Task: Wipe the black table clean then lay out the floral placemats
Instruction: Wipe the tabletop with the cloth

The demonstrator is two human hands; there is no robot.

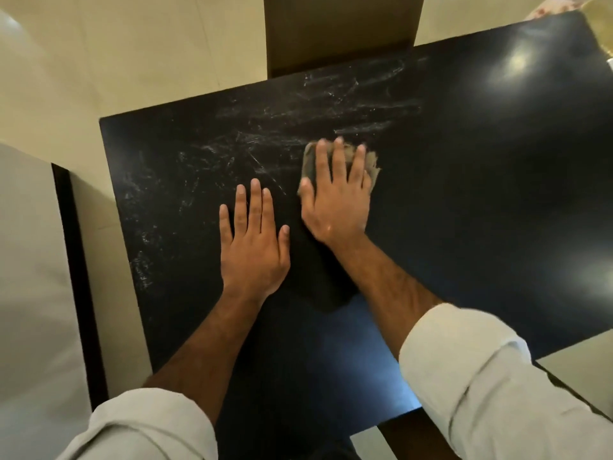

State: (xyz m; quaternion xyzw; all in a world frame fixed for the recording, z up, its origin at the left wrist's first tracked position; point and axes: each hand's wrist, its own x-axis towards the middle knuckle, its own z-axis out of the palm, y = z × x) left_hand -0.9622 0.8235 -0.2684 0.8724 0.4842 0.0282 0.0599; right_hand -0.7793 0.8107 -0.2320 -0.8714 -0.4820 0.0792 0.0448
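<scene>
The black table fills the middle of the head view, with whitish smears and streaks across its far and left parts. My right hand lies flat with straight fingers on a grey cloth, pressing it onto the tabletop near the centre. My left hand rests flat on the table just left of it, fingers straight, holding nothing. At the top right corner, a bit of floral-patterned material shows beyond the table's far edge.
A brown chair back stands against the table's far edge. A pale cushioned seat with a dark frame is at the left. Cream floor tiles surround the table. Light glare spots sit on the right side of the tabletop.
</scene>
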